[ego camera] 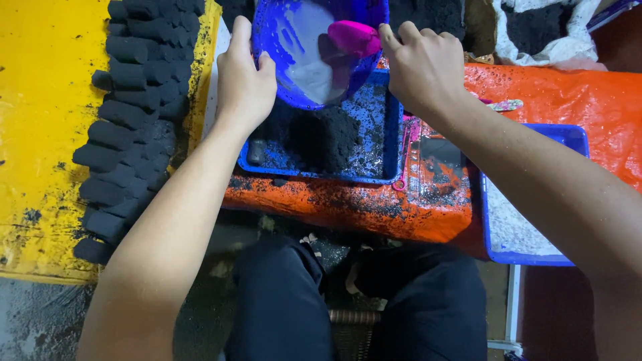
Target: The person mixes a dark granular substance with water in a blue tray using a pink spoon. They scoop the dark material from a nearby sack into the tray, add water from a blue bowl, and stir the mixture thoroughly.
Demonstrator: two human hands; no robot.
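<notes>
The person's left hand (244, 73) grips the left rim of a blue plastic basin (314, 60), fingers curled over the edge, and holds it tilted toward the body above a blue rectangular tray (384, 150). The right hand (424, 63) is closed on the basin's right rim, its fingers also pinning a pink scoop (354, 37) that lies against the inside wall. The basin's inner surface is smeared pale grey and wet-looking.

The tray beneath holds a heap of black powder (321, 137), piled toward its left and middle, with loose specks across the tray floor. The tray sits on an orange tarp (401, 214) that covers the table and is dusted with the same black grains.

To the left lies a yellow sheet (40, 120) carrying rows of black cylindrical briquettes (130, 113), packed side by side in a long block. To the right, partly under the right forearm, a second blue tray (568, 137) holds a white powder (515, 230). At the top right a white sack (568, 47) stands open with dark material inside. The person's dark trousers (287, 301) show at the bottom.
</notes>
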